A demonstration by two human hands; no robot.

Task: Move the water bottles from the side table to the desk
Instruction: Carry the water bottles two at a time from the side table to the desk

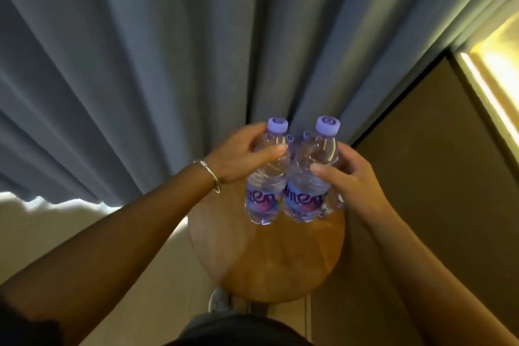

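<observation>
Two clear water bottles with purple caps and blue labels are lifted side by side above the round wooden side table point(266, 255). My left hand point(241, 157) grips the left bottle point(266, 182) around its upper body. Wrapped around the right bottle point(306, 185) is my right hand point(348, 174). Behind them, two more purple caps point(297, 139) show between the held bottles, and part of another bottle point(334, 201) peeks out at the right, low near the tabletop. The desk is not in view.
A long grey-blue curtain point(154, 64) hangs right behind the table. A brown padded wall panel point(435, 163) stands to the right, with a lit ledge point(494, 87) beyond it. My shoe point(220, 300) shows on the pale floor below the table's near edge.
</observation>
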